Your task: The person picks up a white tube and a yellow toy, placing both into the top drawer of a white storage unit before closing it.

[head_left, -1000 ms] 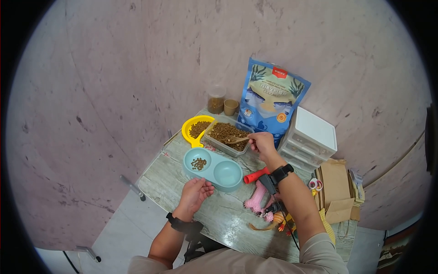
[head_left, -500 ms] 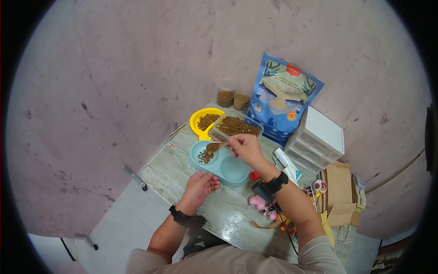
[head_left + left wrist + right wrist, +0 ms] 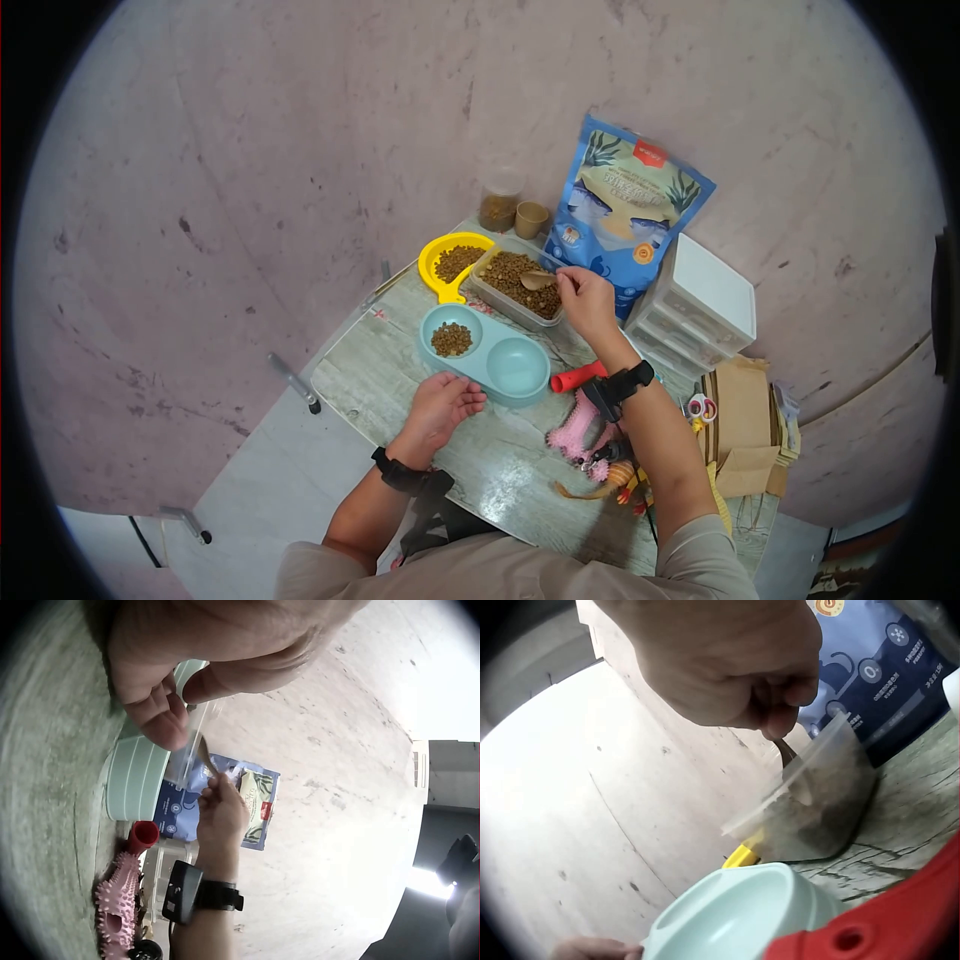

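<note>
My right hand point(image 3: 590, 303) pinches the handle of a wooden spoon point(image 3: 537, 281), whose bowl lies on the brown kibble in a clear plastic tub point(image 3: 512, 308). In the right wrist view the spoon's handle point(image 3: 786, 756) slants down past the tub's rim. In front of the tub stands a pale teal double pet bowl point(image 3: 484, 352); a small heap of kibble point(image 3: 452, 340) sits in its left hollow, and the right one holds nothing. My left hand point(image 3: 440, 408) is at the bowl's near side, fingers loosely bent, fingertips right by the rim.
A yellow dish point(image 3: 452, 296) of kibble adjoins the tub's left side. Behind stand a lidded jar point(image 3: 498, 205), a paper cup point(image 3: 531, 219) and a blue cat food bag point(image 3: 630, 215). Rightward are white drawers point(image 3: 705, 290), a red tube point(image 3: 577, 377), a pink spiky toy point(image 3: 572, 430) and scissors point(image 3: 701, 408).
My right hand carried the spoon from the tub to the bowl's left hollow, then back to the tub. The kibble heap in that hollow has grown. The left hand stays by the bowl.
</note>
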Demonstrator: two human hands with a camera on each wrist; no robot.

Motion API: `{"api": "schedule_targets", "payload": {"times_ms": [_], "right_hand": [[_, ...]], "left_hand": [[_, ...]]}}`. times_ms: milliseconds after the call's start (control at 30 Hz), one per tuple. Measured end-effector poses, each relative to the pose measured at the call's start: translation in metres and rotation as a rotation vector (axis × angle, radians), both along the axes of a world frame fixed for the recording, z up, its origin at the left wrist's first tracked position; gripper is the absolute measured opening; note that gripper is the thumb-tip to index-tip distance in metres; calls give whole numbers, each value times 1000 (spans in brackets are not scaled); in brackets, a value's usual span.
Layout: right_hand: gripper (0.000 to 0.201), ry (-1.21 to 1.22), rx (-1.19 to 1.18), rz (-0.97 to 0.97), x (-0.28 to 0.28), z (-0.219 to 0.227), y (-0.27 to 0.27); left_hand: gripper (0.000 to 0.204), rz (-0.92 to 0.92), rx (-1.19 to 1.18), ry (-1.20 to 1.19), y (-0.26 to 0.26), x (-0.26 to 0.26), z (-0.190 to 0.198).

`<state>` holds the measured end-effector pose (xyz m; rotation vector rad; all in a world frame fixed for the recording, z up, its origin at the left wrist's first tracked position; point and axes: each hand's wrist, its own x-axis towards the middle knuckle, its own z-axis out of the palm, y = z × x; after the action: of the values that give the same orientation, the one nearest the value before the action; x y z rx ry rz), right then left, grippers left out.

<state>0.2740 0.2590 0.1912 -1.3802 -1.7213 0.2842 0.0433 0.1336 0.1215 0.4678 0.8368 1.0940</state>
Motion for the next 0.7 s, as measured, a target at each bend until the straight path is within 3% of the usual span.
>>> {"api": "schedule_targets", "payload": {"times_ms": [100,333,400,433,500,600,700], "right_hand": [[19,-188,0,30,4,-3,-4],[19,-16,-204,43,9,-16,3],[18,280,-409,41,16,-29,15],[18,281,-405,39,16,-24,12],[17,588,-507,37,17,-15,4],[14,800,-576,-28,18,-2,-3],[11,862,-587,-33,26,-5,3]], "left_hand": [[11,-2,0,-1,1,0,-2],[11,-5,-2,-5,1,0,-2],[9,-2,-3,-15,1,-1,-1],[9,-5,1,-15,1,-1,-1],[9,1,-2,-19,0,-1,0],[9,-14,0,-9,1,-1,-2],[10,-11,7,-18,0,-2,-2]]}}
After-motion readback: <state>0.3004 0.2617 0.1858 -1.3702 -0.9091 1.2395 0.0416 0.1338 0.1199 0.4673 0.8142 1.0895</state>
